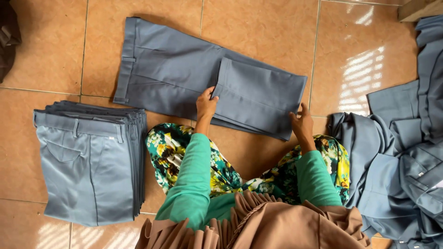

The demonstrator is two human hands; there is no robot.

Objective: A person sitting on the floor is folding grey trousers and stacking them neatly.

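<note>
Trousers (184,74) lie flat on the floor (277,27), legs folded back; soft, light cloth (likely limp). Your left hand (206,103) pinches the fold's corner; your right hand (302,124) rests open on its edge.

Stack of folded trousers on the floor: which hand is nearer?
Left. The left hand is on the trousers being folded, closer to the stack of folded trousers; the right hand lies farther away.
</note>
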